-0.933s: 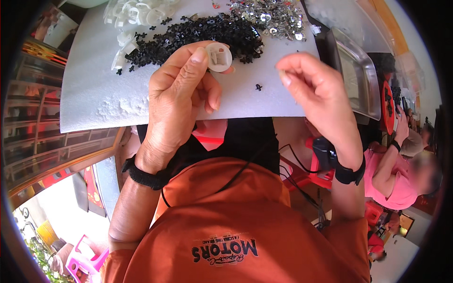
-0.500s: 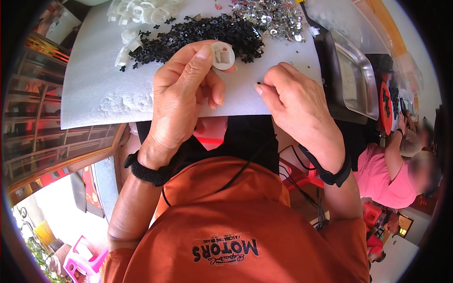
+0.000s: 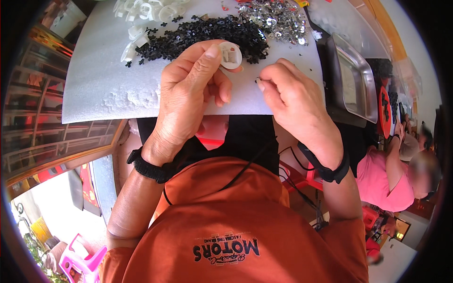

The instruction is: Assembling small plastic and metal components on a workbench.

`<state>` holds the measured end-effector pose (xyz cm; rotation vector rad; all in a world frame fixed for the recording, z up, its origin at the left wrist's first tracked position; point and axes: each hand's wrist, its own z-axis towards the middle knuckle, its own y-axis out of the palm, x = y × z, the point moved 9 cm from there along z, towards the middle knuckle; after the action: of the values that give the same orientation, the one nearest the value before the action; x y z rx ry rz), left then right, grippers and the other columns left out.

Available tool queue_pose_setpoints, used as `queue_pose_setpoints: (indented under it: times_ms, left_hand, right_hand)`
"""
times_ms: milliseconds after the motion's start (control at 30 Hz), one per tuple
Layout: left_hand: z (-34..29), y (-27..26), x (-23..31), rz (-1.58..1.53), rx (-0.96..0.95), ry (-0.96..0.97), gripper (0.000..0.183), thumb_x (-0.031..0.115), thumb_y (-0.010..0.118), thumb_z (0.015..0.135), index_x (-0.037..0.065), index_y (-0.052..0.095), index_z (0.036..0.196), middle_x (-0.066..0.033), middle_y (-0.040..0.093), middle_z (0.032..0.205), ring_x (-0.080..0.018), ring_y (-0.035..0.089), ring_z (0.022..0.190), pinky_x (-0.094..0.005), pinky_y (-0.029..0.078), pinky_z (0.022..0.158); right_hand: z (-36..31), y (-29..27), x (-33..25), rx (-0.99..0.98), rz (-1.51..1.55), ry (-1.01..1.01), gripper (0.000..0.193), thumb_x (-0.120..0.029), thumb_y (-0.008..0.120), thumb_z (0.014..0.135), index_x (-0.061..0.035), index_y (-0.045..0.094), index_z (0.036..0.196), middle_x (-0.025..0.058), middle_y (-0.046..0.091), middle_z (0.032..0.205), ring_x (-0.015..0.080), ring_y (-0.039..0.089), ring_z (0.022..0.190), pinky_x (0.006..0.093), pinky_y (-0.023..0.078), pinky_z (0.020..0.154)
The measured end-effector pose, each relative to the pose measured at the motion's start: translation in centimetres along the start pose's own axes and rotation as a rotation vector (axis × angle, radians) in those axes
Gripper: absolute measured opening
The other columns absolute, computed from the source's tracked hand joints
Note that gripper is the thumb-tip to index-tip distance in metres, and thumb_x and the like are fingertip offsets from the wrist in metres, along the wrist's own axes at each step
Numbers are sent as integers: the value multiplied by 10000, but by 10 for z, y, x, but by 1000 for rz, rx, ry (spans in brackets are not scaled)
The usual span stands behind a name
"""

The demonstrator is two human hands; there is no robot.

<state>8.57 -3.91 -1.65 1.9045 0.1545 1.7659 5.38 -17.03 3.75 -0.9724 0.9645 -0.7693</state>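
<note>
- Centre of the frame, upper half: my left hand [image 3: 186,89] grips a round white plastic cap [image 3: 230,59] at its left edge, thumb on top and fingers curled beneath. Its recessed inner side faces up toward the camera. The grip covers only that edge, so a push on the free side could, I judge, tip the cap or twist it loose.
- Right of centre: the thumb and forefinger of my right hand [image 3: 297,92] are pinched together on a tiny dark piece [image 3: 257,80], just right of the cap and apart from it. So little of the piece shows that I cannot tell its shape or which way it points; if it sits crooked in my pinch, it could meet the cap at a bad angle.
- That piece is held at the very tips of my fingers. Squeezing too hard could flick it away; too lightly could let it drop.
- Upper centre, behind the cap: a heap of black cross-shaped pieces [image 3: 203,32] lies near my left knuckles. A careless sweep could scatter it, or a dropped piece could get lost there.
- Upper right of centre: shiny metal pieces [image 3: 283,26] meet the black heap, so a nudge could mix the two.
- Below my hands: the near edge of the white foam sheet [image 3: 113,89]. Anything rolling that way could fall toward my lap.
</note>
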Motion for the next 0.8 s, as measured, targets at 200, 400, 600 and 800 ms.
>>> queue_pose_setpoints:
  times_ms: [200, 400, 600, 800]
  left_hand:
    - [-1, 2, 0, -29, 5, -2, 333, 267, 452, 991, 0, 563, 1155, -116, 654, 914, -82, 501, 556, -191, 394, 490]
    - [-1, 2, 2, -17, 10, 11, 334, 275, 457, 988, 3, 578, 1140, -103, 658, 892, -69, 502, 548, -181, 388, 470]
    - [-2, 2, 3, 1, 2, 14, 338, 277, 457, 988, 0, 579, 1138, -101, 658, 879, -66, 502, 545, -180, 390, 465]
    - [-2, 2, 4, 3, 10, 23, 349, 283, 458, 988, -8, 576, 1140, -113, 652, 864, -68, 496, 541, -187, 396, 470]
  right_hand:
    - [7, 5, 3, -48, -60, 62, 113, -109, 595, 838, -12, 536, 845, 142, 582, 854, 357, 600, 759, 433, 478, 659]
    - [10, 8, 8, -72, 42, 97, 92, -88, 587, 828, -22, 530, 856, 142, 585, 864, 365, 597, 766, 448, 476, 675]
    - [14, 8, -4, -98, -32, -2, 85, -73, 582, 828, -36, 531, 885, 111, 559, 900, 347, 594, 790, 443, 478, 663]
    - [14, 9, -11, -132, -1, -54, 72, -38, 569, 828, -47, 523, 883, 97, 532, 909, 336, 584, 782, 441, 474, 640]
